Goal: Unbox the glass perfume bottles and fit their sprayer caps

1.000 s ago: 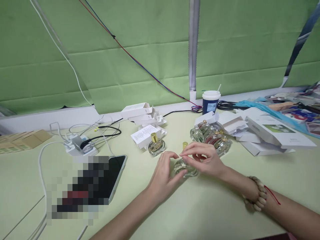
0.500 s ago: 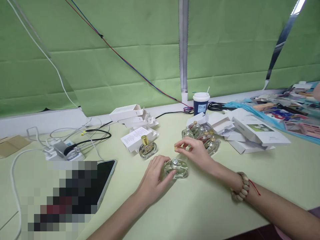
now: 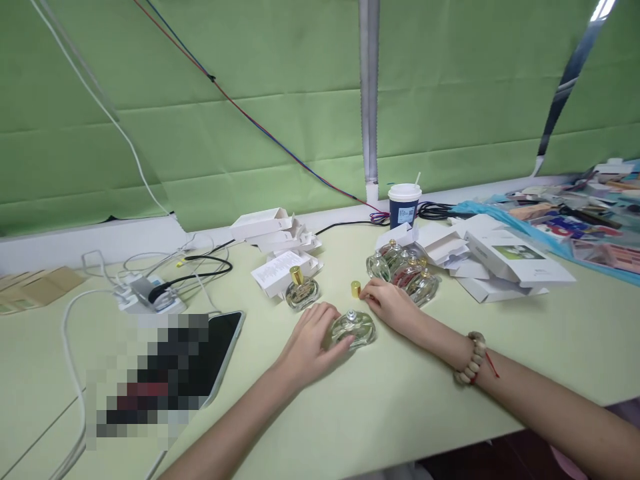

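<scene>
My left hand (image 3: 309,341) grips a clear glass perfume bottle (image 3: 356,331) from its left side, thumb along the front. The bottle stands upright on the table with its spray nozzle bare. A small gold cap (image 3: 355,289) stands on the table just behind that bottle. Close to the cap's right side is my right hand (image 3: 393,303), its fingers bent together with nothing visible in them; whether a fingertip touches the cap, I cannot tell. Left of the cap, another perfume bottle (image 3: 303,293) wears a gold cap. Several uncapped perfume bottles (image 3: 400,270) are grouped behind my right hand.
White cartons (image 3: 280,267) are piled at the back left, more flattened cartons (image 3: 510,260) at the right. A lidded paper cup (image 3: 404,207) stands by the wall. A power strip (image 3: 153,297) with cables and a dark tablet (image 3: 215,353) lie left. Assorted packets (image 3: 590,227) fill the far right.
My right hand has set the gold cap down on the table and let go of it. My left hand still holds the bottle. The view has shifted slightly.
</scene>
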Demonstrator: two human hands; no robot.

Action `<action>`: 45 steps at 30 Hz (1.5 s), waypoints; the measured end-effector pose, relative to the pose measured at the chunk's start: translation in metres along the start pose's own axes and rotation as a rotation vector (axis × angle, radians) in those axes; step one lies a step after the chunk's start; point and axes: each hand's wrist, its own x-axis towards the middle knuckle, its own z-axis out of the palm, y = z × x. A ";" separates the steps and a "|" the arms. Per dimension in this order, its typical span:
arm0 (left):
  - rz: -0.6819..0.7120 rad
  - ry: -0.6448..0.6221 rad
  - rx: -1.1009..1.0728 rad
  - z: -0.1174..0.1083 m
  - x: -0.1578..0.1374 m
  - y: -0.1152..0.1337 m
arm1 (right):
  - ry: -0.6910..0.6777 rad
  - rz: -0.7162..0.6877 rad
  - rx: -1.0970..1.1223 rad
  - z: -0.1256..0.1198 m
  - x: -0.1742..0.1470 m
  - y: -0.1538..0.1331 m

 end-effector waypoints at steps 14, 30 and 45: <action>0.109 -0.098 0.114 -0.013 0.001 -0.015 | 0.769 -0.125 -0.001 -0.065 0.009 0.010; 0.027 -0.144 0.149 -0.015 0.009 -0.035 | 0.571 -0.052 -0.418 -0.100 0.001 0.102; 0.142 -0.039 0.317 -0.014 0.007 -0.049 | -0.054 0.231 -0.236 -0.101 -0.007 0.096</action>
